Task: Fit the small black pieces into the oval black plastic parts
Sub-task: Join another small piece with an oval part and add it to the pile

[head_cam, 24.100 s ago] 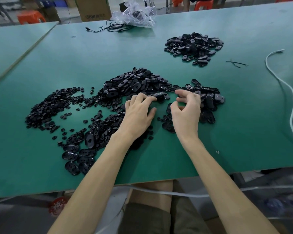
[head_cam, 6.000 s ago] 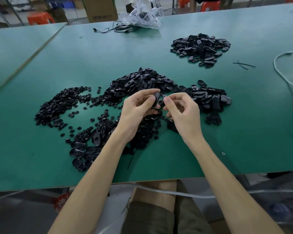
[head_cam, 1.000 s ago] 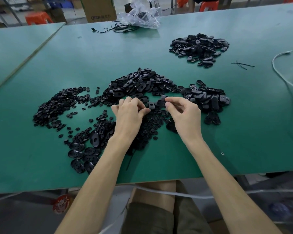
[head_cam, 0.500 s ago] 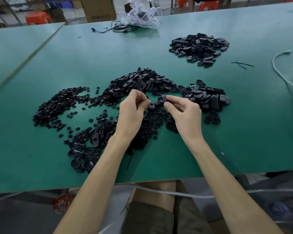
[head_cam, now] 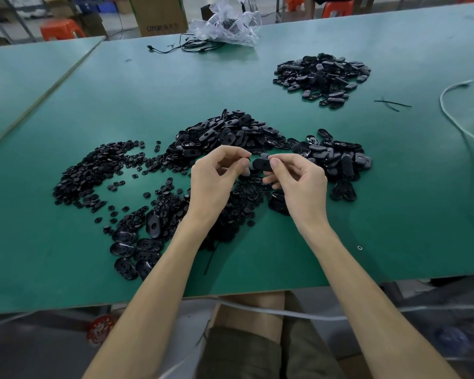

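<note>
**Fit step: piece meeting oval in mid-air**

L hand is held up off the table. Its fingers are curled in, w/ thumb + index tips pinched on a dark speck. That's prob. a small piece, but it's too tiny to be sure. R hand is just beside it, also lifted. It pinches one oval by its R end, thumb + index on it, other fingers loosely curled below. The oval's free end points at the L fingertips. Can't tell if they touch or are just short of it.

Judgement: both items are picked up, so the step in hand is the fit itself. Nothing shows it seated yet.

The next move calls for:
- lining the piece up w/ the oval's hole, which isn't visible from here;
- R hand keeping the oval steady;
- L hand pressing the piece in till it sits flush.

The piece prob. goes in one way only, so check its orientation first. Main risk is the piece slipping out of the pinch and getting lost in the loose bits under the hands.

Stock around the hands:
- Small-piece heap lies well to the L of L hand, w/ more scattered under both wrists.
- Oval heap sits just beyond the fingertips.
- Second oval heap is close on the R of R hand.
- A few ovals lie by the L forearm.
- Far heap sits well apart, beyond R hand. These may be finished ones, but that can't be confirmed.

Plenty of stock is left, so at a guess the job is nowhere near done.
</note>
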